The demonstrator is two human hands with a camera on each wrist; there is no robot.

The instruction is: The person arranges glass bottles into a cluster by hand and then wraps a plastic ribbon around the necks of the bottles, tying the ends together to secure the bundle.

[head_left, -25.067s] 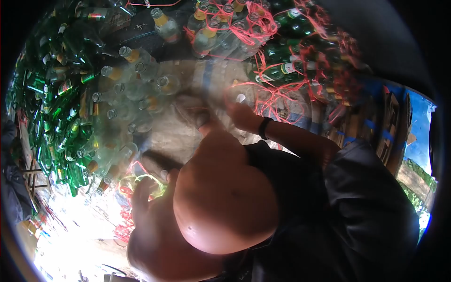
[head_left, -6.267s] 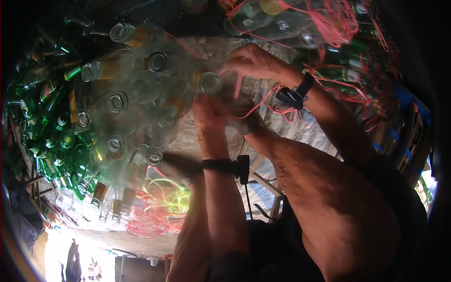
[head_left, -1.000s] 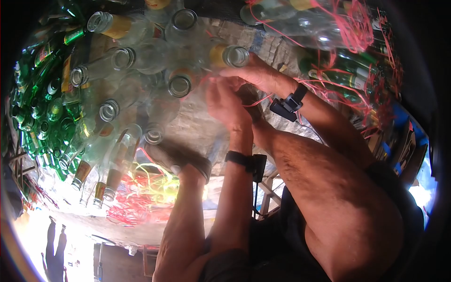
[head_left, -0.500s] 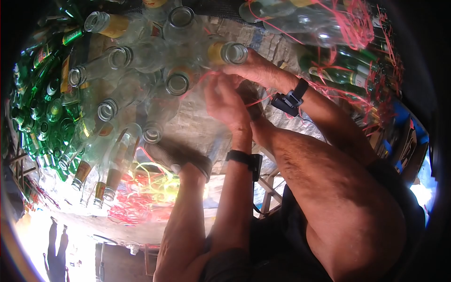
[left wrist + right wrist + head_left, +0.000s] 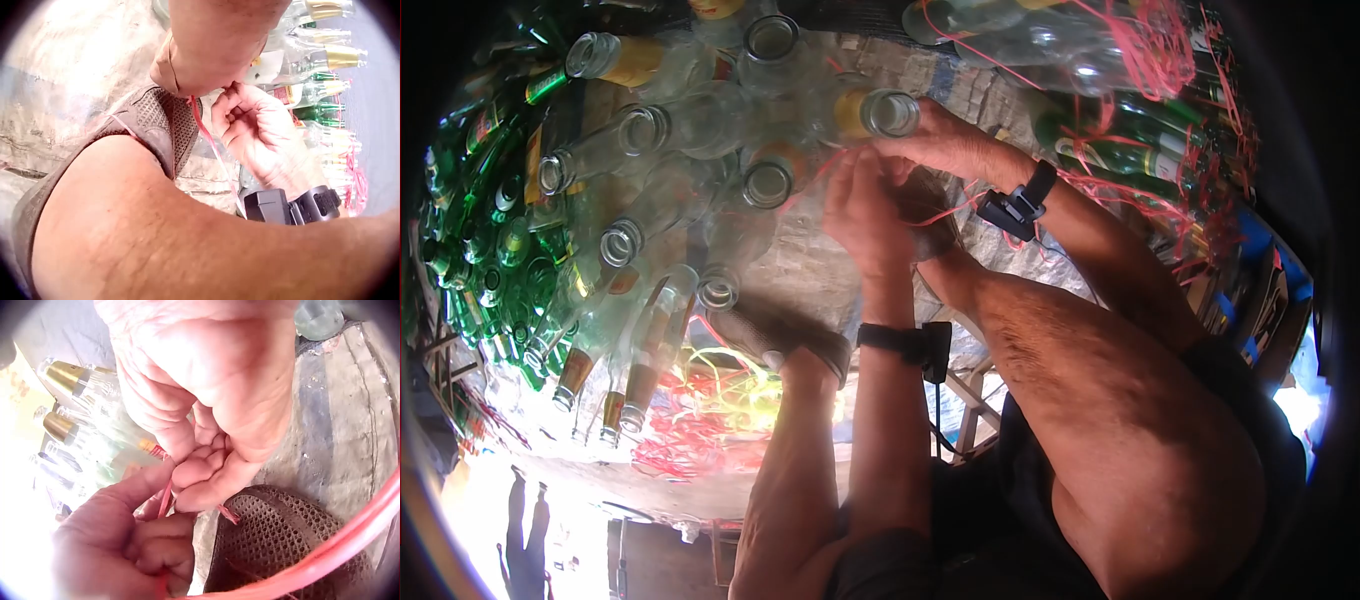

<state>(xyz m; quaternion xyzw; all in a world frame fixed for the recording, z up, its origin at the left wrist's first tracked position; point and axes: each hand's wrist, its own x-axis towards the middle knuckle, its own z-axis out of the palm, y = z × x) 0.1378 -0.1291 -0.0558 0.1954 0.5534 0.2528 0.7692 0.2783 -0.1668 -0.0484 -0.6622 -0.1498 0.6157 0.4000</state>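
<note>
Pink twine (image 5: 828, 165) is stretched right here, above the middle of the sacking (image 5: 825, 270), and two hands are on it! The left hand (image 5: 865, 210) has its fingers well curled, thumb and forefinger pinching the strand. The right hand (image 5: 935, 142) is tucked in against it, fingers bent, pinching at the same spot, a short frayed tail of twine poking out beneath. One strand runs to the clear bottles (image 5: 770, 185) crowding the left side of the sacking; whether it goes round them, I can't tell. A gold-labelled bottle (image 5: 855, 112) has its neck just beside the right hand. Below the fingers there's a mesh shoe (image 5: 269, 531), and the other shoe (image 5: 770, 335) sits toward the sacking's near left corner, next to a yellow and pink tangle (image 5: 730, 390). Green bottles (image 5: 510, 240) pile up beyond the left edge; bundled bottles (image 5: 1040, 55) lie at the far right corner, draped in pink.
</note>
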